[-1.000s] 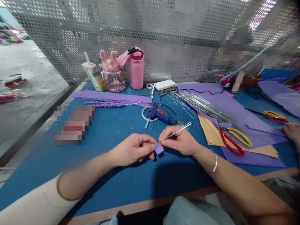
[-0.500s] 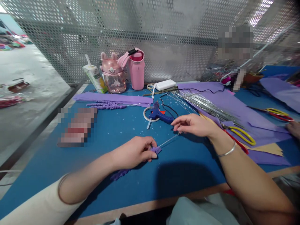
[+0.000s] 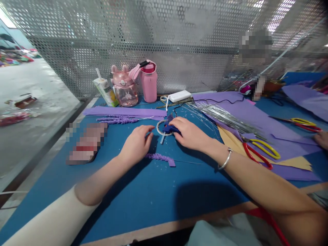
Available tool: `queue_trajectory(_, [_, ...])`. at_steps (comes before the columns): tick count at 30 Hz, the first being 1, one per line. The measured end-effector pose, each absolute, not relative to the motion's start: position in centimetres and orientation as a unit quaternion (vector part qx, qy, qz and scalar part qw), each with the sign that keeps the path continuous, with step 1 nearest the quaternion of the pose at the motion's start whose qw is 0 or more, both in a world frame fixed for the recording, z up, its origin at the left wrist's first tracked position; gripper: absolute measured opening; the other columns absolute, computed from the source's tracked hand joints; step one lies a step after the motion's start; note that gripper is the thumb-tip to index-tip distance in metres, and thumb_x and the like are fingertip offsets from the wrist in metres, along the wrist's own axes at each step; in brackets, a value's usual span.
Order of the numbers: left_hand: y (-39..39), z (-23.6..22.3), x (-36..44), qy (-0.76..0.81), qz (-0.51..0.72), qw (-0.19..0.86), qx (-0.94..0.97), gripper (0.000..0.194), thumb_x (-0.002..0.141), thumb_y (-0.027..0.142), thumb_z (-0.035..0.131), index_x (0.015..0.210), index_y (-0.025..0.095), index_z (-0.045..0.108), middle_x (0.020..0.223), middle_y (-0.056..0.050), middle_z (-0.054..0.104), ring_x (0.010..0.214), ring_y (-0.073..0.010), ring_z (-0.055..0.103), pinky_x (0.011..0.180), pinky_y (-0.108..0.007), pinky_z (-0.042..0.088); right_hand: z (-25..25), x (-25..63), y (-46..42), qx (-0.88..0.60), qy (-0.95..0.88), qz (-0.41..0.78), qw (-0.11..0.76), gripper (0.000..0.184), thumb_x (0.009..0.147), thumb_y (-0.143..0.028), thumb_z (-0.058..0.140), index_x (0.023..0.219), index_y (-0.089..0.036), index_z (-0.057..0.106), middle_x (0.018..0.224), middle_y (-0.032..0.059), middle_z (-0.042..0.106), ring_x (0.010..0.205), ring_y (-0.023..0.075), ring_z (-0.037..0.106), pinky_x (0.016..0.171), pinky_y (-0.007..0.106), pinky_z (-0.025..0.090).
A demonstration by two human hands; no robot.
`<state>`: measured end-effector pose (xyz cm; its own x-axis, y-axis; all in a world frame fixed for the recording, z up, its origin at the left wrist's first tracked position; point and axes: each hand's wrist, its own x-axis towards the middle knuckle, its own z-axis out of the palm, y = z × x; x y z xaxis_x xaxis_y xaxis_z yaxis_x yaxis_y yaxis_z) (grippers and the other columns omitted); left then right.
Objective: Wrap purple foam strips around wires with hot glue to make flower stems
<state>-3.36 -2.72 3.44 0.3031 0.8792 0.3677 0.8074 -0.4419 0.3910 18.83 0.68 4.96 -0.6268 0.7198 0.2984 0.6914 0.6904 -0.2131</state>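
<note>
My right hand [image 3: 188, 133] has its fingers wrapped over the handle of a blue glue gun [image 3: 167, 128], which rests on a white tape ring [image 3: 159, 127]. A clear glue stick [image 3: 162, 137] pokes out of the gun's back end. My left hand [image 3: 138, 141] hovers left of the gun with its fingers apart and nothing between them. Below it on the blue mat lies a purple flower stem [image 3: 161, 157], a twisted strip with a loose flat end and a thin wire [image 3: 188, 162] running right. Part of the stem is hidden behind my left hand.
Behind lie purple strips [image 3: 125, 111] and finished purple stems [image 3: 116, 119]. Two pink bottles [image 3: 149, 83] and a drink carton [image 3: 106, 92] stand at the mesh wall. Wires [image 3: 225, 116], purple sheets [image 3: 256, 109] and scissors [image 3: 263, 148] are at right. Another person's hand [image 3: 321, 139] shows at the right edge.
My left hand has let go of the purple stem and moved up towards the glue gun. My right hand has left the wire and closed on the gun's handle. The stem now lies on the mat.
</note>
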Motion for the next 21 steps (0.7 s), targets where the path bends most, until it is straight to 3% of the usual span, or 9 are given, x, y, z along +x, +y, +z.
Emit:
queue_trajectory(5, [1.0,1.5,-2.7,0.467,0.195,0.082,0.859,0.046,0.091,0.013,0.03,0.135,0.017,0.045,0.135,-0.007,0.054,0.129,-0.0228,0.045,0.104,-0.037,0.039,2.5,18.3,1.9,-0.513,-0.847,0.047,0.134,0.05,0.068,-0.006,0.056,0.117,-0.01,0.049,0.108,0.0193,0.06,0.096,0.0296,0.058,0.076,0.039,0.046])
queue_trajectory(7, [1.8,1.0,-2.4,0.468,0.162,0.075,0.865,0.048,0.092,0.012,0.029,0.137,0.015,0.043,0.135,-0.011,0.054,0.13,-0.0257,0.043,0.103,-0.042,0.039,1.8,18.8,2.6,-0.512,-0.846,0.054,0.139,0.049,0.067,-0.006,0.057,0.115,-0.012,0.049,0.107,0.0174,0.062,0.093,0.028,0.059,0.076,0.037,0.046])
queue_trajectory(10, [2.0,0.5,-2.2,0.456,0.151,0.07,0.874,0.042,0.092,0.014,0.033,0.13,0.016,0.051,0.13,-0.012,0.058,0.126,-0.027,0.048,0.102,-0.045,0.04,1.6,20.2,3.2,-0.504,-0.846,0.061,0.163,0.05,0.066,-0.005,0.056,0.115,-0.014,0.051,0.113,0.0136,0.062,0.098,0.0257,0.059,0.082,0.034,0.045])
queue_trajectory(13, [1.9,0.3,-2.0,0.425,0.157,0.07,0.889,0.031,0.092,0.02,0.04,0.113,0.019,0.064,0.125,-0.008,0.061,0.123,-0.0235,0.051,0.106,-0.04,0.038,2.3,22.1,2.8,-0.494,-0.846,0.068,0.191,0.047,0.068,-0.006,0.055,0.114,-0.016,0.053,0.113,0.0102,0.063,0.099,0.0237,0.06,0.085,0.033,0.044])
queue_trajectory(17, [2.0,0.0,-1.5,0.426,0.186,0.065,0.883,0.03,0.093,0.025,0.042,0.106,0.016,0.067,0.117,-0.011,0.064,0.119,-0.0235,0.053,0.105,-0.039,0.039,3.8,24.8,1.6,-0.482,-0.829,0.1,0.266,0.038,0.076,-0.02,0.059,0.114,-0.015,0.056,0.103,0.0088,0.066,0.086,0.0218,0.061,0.077,0.033,0.046])
queue_trajectory(21, [1.2,1.5,-1.6,0.459,0.232,0.059,0.855,0.038,0.092,0.026,0.045,0.127,0.014,0.054,0.134,-0.014,0.052,0.124,-0.025,0.048,0.105,-0.041,0.039,4.6,26.9,0.6,-0.489,-0.766,0.256,0.329,0.031,0.086,-0.043,0.052,0.095,-0.017,0.066,0.081,0.006,0.067,0.065,0.0172,0.057,0.063,0.031,0.044])
